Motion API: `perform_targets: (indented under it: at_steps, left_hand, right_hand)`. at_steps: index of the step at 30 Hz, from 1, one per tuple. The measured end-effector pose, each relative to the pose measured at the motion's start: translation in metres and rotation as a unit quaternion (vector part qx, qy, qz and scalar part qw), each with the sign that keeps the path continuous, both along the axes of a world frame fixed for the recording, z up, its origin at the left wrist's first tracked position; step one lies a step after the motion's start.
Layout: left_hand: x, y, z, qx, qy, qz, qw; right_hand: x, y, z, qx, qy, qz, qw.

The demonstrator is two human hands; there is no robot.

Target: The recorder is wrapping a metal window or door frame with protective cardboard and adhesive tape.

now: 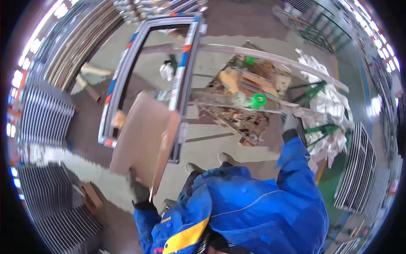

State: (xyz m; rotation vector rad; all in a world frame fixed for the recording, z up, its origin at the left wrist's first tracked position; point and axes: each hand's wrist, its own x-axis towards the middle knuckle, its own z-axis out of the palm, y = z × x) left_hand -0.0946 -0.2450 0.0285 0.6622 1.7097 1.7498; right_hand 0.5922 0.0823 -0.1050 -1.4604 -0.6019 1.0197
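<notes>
A brown folded cardboard piece (141,137) is tilted up at the left, smeared by motion. My left hand (137,188), in a dark glove, is closed on its lower edge. Behind the cardboard, a grey window frame (122,80) with striped red, white and blue tape lies across two long rails; the cardboard hides part of its near end. My right hand (290,122), in a grey glove, is at the near rail (304,112) toward its right end. The right fingers are blurred, so their grip is unclear.
A green tape roll (258,101) sits on the near rail. Beneath the rails lies a littered board (253,122) with cardboard scraps. White plastic wrapping (332,106) hangs around green supports on the right. Stacked grey profiles (46,110) stand at the left and more profiles (359,169) at the right.
</notes>
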Motion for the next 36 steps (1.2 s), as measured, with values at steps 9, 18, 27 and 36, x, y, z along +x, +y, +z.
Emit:
perform_targets:
  at_steps: [9,18,27,36]
  left_hand:
    - [-0.031,0.043,0.035,0.113,-0.226,-0.133,0.958]
    - [-0.053,0.042,0.080,0.061,-0.181,-0.226,0.955]
    - [-0.089,0.010,0.025,0.116,-0.108,-0.171,0.973]
    - [-0.086,0.004,0.023,0.185,-0.415,-0.344,0.822]
  right_hand:
    - [-0.330,-0.142,0.230,0.259,-0.357,0.331,0.834]
    - [-0.462,-0.216,0.276,0.353,-0.577,0.558,0.480]
    - [-0.463,-0.199,0.320,0.420,-0.152,0.699,0.559]
    - [-0.429,-0.168,0.195,0.083,0.161,0.608,0.773]
